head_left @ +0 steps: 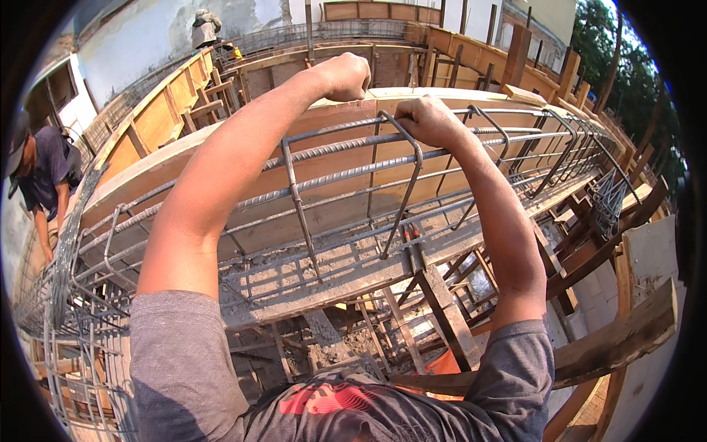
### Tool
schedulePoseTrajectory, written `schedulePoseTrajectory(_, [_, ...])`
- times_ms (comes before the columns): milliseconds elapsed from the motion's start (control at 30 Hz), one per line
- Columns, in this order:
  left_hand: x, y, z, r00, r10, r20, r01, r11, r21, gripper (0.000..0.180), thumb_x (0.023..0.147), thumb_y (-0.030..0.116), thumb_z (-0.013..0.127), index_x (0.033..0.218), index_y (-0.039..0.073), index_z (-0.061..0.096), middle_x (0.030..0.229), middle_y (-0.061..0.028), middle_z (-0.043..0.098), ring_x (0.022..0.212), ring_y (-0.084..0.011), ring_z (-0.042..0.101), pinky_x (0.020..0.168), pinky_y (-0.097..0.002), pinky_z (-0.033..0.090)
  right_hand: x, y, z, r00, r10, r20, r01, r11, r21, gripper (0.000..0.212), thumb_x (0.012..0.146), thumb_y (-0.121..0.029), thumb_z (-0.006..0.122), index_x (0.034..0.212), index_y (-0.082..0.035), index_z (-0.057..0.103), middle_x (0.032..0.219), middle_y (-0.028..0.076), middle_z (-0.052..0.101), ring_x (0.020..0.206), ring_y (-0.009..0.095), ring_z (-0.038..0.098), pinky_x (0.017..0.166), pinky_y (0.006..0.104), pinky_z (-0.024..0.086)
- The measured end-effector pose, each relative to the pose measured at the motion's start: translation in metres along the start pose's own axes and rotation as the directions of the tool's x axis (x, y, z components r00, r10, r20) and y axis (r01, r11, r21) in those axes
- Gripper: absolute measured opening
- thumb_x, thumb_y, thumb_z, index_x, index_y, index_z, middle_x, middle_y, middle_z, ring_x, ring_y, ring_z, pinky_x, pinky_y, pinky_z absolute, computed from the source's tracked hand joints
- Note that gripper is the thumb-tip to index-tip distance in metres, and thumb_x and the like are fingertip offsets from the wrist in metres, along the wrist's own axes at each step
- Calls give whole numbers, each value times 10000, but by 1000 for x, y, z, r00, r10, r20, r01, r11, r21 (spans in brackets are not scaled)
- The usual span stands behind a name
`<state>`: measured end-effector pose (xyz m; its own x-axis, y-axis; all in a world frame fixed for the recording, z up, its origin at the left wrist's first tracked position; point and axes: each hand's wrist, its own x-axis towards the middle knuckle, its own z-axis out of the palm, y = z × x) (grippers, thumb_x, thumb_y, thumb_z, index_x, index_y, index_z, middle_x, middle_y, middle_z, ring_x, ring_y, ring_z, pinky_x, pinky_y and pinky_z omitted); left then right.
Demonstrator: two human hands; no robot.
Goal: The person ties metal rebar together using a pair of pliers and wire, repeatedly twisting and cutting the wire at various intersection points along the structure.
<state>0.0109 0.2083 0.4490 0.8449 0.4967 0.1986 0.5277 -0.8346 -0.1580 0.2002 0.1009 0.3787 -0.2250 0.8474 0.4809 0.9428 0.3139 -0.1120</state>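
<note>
Both my arms stretch forward over a long rebar cage (324,179) made of ribbed bars and bent stirrups. My left hand (349,76) is closed in a fist above the top edge of the wooden formwork board (324,118); whatever its fingers hold is hidden. My right hand (429,121) is closed too, lower and to the right, at the cage's upper bars beside the top corner of a stirrup (413,173). What sits inside its fingers does not show. Below it, a tool with two red-tipped handles (412,233) rests by the lower plank.
A co-worker (46,166) bends over at the left, near a bundle of thin wire (70,243). Another person (205,29) is far off. Looped wire (610,197) hangs at the right. Timber props (445,313) and a rough beam (618,339) stand below and near me.
</note>
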Motion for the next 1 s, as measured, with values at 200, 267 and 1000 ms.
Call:
schedulePoseTrajectory(200, [35,32,25,919,349,-185,-246,872,423,195,890,78,610,1061,52,700,1143,-95,642,1076,-261,654,938,-364,534,5,7,7,995,-94,-46,95,995,19,128,805,-136,678,855,-32,733,759,156,702,734,325,685,708,422,544])
schedulePoseTrajectory(267, [38,33,29,930,308,-199,-244,925,292,144,893,110,626,1012,53,683,1086,-112,633,1024,-290,666,901,-398,545,4,9,7,995,-93,-35,95,995,41,123,800,-125,673,855,-35,735,760,149,706,732,315,689,707,413,548])
schedulePoseTrajectory(1000, [8,14,41,989,104,101,2,688,-726,651,735,-119,492,1360,41,577,1228,-116,681,1173,-200,600,1094,-326,398,6,14,11,993,-91,-70,98,989,114,117,815,-70,715,912,-9,738,751,110,712,663,183,666,643,343,542])
